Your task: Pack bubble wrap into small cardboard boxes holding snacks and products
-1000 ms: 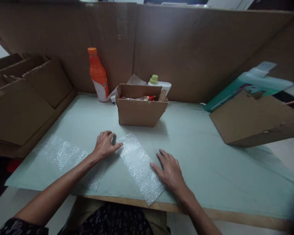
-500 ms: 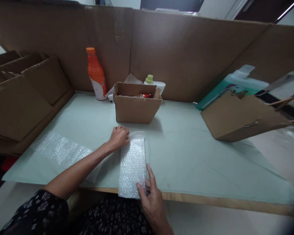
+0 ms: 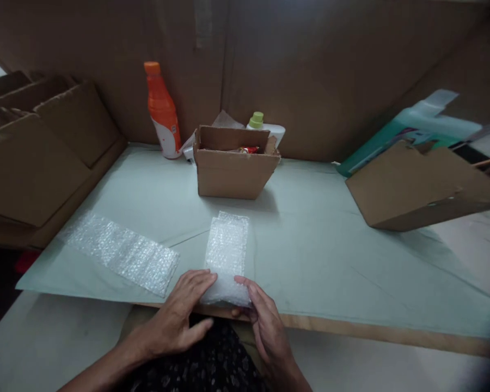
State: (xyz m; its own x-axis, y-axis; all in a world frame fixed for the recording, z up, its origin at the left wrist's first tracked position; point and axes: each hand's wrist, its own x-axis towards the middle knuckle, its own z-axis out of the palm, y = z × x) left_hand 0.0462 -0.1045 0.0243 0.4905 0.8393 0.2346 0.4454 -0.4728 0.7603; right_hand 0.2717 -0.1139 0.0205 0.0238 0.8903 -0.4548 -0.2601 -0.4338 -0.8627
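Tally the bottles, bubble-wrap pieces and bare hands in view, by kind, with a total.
Hands: 2 (left hand, right hand)
Bubble-wrap pieces: 2 (central piece, left-side piece)
Bottles: 3 (orange bottle, white bottle, green bottle)
Total: 7

Makeshift workshop, seemingly: pale-green-covered table (image 3: 318,239) is spreading beyond left hand (image 3: 179,313), tall brown cardboard wall (image 3: 310,71) standing farther, clear bubble-wrap strip (image 3: 122,253) lying leftward.

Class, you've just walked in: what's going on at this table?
Someone's left hand touches a bubble-wrap piece at the near edge of the table, while the right hand grips its near right corner. Another bubble-wrap strip lies flat to the left. Beyond stands an open cardboard box, with an orange bottle farther back on the left.
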